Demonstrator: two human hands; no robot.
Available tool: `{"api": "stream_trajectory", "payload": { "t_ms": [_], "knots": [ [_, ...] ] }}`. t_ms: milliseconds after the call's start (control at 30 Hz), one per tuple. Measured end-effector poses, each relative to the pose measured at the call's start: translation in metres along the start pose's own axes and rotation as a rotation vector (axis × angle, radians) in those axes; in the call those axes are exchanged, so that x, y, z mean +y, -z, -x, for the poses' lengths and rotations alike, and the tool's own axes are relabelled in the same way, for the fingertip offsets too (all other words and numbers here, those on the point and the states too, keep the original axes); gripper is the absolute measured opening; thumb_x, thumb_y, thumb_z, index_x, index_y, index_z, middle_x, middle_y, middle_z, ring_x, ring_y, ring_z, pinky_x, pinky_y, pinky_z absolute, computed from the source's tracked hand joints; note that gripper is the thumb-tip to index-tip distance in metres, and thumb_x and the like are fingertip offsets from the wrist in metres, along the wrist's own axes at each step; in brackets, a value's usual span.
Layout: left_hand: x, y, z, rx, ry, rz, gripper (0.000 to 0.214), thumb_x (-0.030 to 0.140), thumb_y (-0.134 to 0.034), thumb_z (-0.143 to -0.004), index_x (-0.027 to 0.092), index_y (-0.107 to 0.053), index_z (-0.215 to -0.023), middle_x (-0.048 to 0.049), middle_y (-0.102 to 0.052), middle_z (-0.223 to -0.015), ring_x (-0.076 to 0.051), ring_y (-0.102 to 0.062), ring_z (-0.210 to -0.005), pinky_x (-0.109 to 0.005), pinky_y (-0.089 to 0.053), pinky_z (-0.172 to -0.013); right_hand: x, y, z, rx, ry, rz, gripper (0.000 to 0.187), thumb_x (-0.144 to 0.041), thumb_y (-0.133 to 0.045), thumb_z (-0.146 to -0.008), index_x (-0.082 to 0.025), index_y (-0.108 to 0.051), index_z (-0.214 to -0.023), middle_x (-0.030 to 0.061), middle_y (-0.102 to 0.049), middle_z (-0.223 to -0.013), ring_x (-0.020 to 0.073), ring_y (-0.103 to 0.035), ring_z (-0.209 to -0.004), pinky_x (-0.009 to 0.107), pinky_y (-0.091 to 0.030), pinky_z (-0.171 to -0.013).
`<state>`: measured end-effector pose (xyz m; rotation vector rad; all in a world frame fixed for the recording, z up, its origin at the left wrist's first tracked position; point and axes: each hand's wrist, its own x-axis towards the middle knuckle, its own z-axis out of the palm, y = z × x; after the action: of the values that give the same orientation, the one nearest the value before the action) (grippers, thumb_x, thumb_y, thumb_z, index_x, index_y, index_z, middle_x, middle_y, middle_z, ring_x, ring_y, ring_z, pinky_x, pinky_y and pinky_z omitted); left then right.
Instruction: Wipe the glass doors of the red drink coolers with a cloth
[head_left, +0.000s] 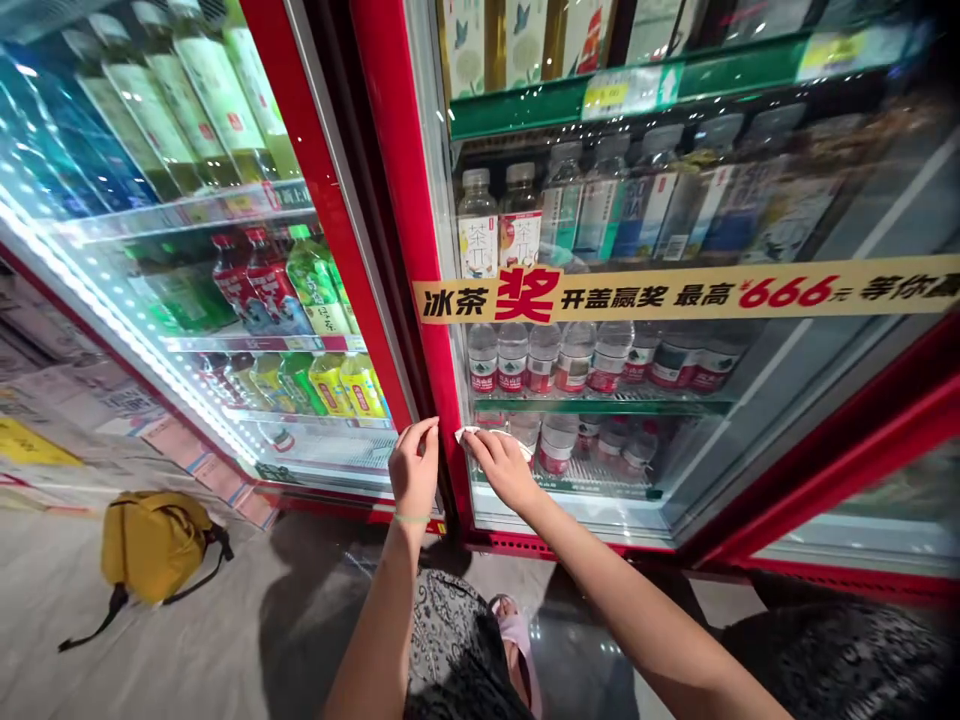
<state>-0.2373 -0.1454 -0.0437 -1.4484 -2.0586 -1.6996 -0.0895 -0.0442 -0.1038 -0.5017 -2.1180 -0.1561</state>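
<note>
My right hand [504, 466] presses a thin white wipe [526, 450] against the lower left part of a cooler's glass door [570, 370]. A corner of the wipe sticks out past my fingertips, beside the red frame; its material cannot be told for sure. My left hand [415, 470] has its fingers curled at the edge of that door's red frame [405, 170], by the dark gap between two coolers. Part of its grip is hidden behind the back of the hand. A yellow banner [675, 290] with black and red lettering runs across the glass above both hands.
Bottled drinks [577, 360] line the shelves behind the glass. To the left, a second lit cooler [247, 330] holds more bottles. A yellow backpack [154, 545] lies on the grey floor [225, 640], near stacked cartons [67, 400]. A foot in a pink sandal [517, 640] shows below.
</note>
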Motion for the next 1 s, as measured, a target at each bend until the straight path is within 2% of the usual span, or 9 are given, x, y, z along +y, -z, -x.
{"api": "stream_trajectory", "payload": {
  "t_ms": [200,367,400,533,567,700,767,900,1000],
  "knots": [
    [0.007,0.003,0.002,0.036,-0.049,0.046,0.028,0.04,-0.052,-0.101,0.024,-0.074,-0.11,-0.007,-0.076,-0.112,-0.019,-0.073,-0.103,-0.035,-0.059,-0.098,0.0,0.019,-0.033,0.049,-0.018,0.082,0.053,-0.016,-0.048,-0.102,-0.031,-0.049,-0.152,0.0108,-0.067,-0.131,0.0283,-0.059,-0.114,0.045,-0.052,-0.102],
    [0.016,0.007,0.003,0.022,-0.082,0.115,0.028,0.042,-0.054,-0.101,0.024,-0.073,-0.108,-0.0073,-0.075,-0.111,-0.018,-0.072,-0.102,-0.033,-0.059,-0.098,0.027,0.044,-0.025,-0.104,0.218,0.099,0.044,-0.014,-0.048,-0.102,-0.03,-0.06,-0.141,0.0072,-0.071,-0.123,0.0239,-0.063,-0.101,0.039,-0.056,-0.09],
    [0.018,0.007,0.003,0.012,-0.084,0.126,0.028,0.042,-0.054,-0.1,0.024,-0.073,-0.108,-0.007,-0.075,-0.111,-0.018,-0.072,-0.102,-0.033,-0.059,-0.097,0.033,0.05,-0.024,-0.103,0.216,0.109,0.043,-0.015,-0.048,-0.102,-0.031,-0.061,-0.14,0.0069,-0.071,-0.123,0.0236,-0.063,-0.101,0.039,-0.055,-0.09],
    [0.03,-0.002,0.005,-0.024,-0.07,0.156,0.025,0.04,-0.056,-0.1,0.025,-0.074,-0.108,-0.0057,-0.075,-0.109,-0.018,-0.072,-0.102,-0.034,-0.058,-0.098,0.047,0.077,-0.039,0.1,-0.039,0.158,0.044,-0.019,-0.047,-0.104,-0.033,-0.057,-0.145,0.0086,-0.068,-0.13,0.0261,-0.059,-0.116,0.044,-0.05,-0.103],
    [0.034,-0.005,0.006,-0.037,-0.073,0.16,0.024,0.039,-0.055,-0.1,0.025,-0.074,-0.107,-0.0055,-0.074,-0.108,-0.018,-0.072,-0.102,-0.034,-0.058,-0.098,0.049,0.083,-0.044,0.125,-0.051,0.148,0.044,-0.02,-0.047,-0.104,-0.033,-0.056,-0.146,0.0089,-0.067,-0.13,0.0262,-0.058,-0.118,0.044,-0.049,-0.104],
    [0.047,-0.012,0.014,-0.094,-0.12,0.166,0.024,0.037,-0.054,-0.1,0.025,-0.074,-0.107,-0.0052,-0.074,-0.11,-0.018,-0.071,-0.104,-0.034,-0.057,-0.098,0.07,0.113,-0.041,-0.034,0.263,0.051,0.043,-0.015,-0.051,-0.102,-0.034,-0.061,-0.14,0.0062,-0.071,-0.124,0.0208,-0.061,-0.102,0.036,-0.054,-0.092],
    [0.054,-0.013,0.015,-0.103,-0.135,0.163,0.023,0.037,-0.055,-0.1,0.025,-0.074,-0.106,-0.005,-0.074,-0.11,-0.018,-0.071,-0.104,-0.034,-0.058,-0.098,0.085,0.131,-0.032,-0.065,0.312,0.096,0.044,-0.013,-0.051,-0.102,-0.033,-0.061,-0.14,0.0062,-0.071,-0.122,0.0205,-0.061,-0.099,0.036,-0.054,-0.089],
    [0.081,-0.021,0.011,-0.104,-0.184,0.183,0.023,0.037,-0.056,-0.1,0.025,-0.074,-0.108,-0.0047,-0.074,-0.111,-0.018,-0.071,-0.104,-0.034,-0.058,-0.097,0.106,0.164,-0.024,0.026,0.066,0.303,0.044,-0.016,-0.05,-0.103,-0.029,-0.058,-0.144,0.0104,-0.068,-0.125,0.0247,-0.06,-0.111,0.042,-0.052,-0.099],
    [0.114,-0.034,0.006,-0.134,-0.258,0.204,0.022,0.033,-0.056,-0.1,0.025,-0.073,-0.11,-0.0044,-0.074,-0.113,-0.018,-0.07,-0.106,-0.034,-0.058,-0.098,0.118,0.188,-0.026,-0.124,0.181,0.363,0.042,-0.016,-0.05,-0.103,-0.028,-0.059,-0.142,0.0094,-0.068,-0.127,0.0228,-0.06,-0.112,0.039,-0.052,-0.099]
  ]
}}
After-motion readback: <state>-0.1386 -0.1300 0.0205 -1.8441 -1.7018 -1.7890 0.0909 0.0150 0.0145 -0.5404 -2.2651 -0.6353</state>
